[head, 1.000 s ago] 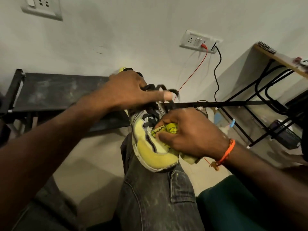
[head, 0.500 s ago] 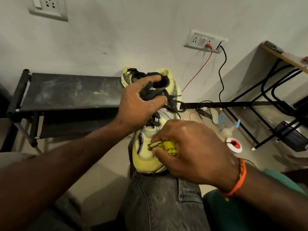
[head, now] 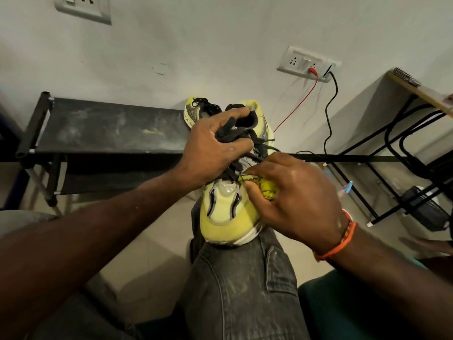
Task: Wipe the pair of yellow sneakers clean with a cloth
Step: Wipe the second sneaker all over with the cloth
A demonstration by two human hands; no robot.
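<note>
A yellow sneaker (head: 228, 217) with black laces rests toe-down on my knee in grey jeans. My left hand (head: 210, 153) grips its black tongue and collar, with the fingers curled into the opening. A bunched yellow cloth (head: 266, 188) is held in my right hand (head: 291, 192), which presses it against the sneaker's right side by the lower laces. The second yellow sneaker (head: 196, 110) stands on the black rack behind, mostly hidden by the held shoe and my left hand.
A black metal shoe rack (head: 110, 128) runs along the wall at left. Wall sockets (head: 307, 63) with a red and a black cable are at right. A black-framed wooden table (head: 414, 92) stands at far right, with a small bottle (head: 346, 190) on the floor.
My right hand with the cloth has shifted from the toe area up to the sneaker's right side near the laces. My left hand keeps its grip on the tongue.
</note>
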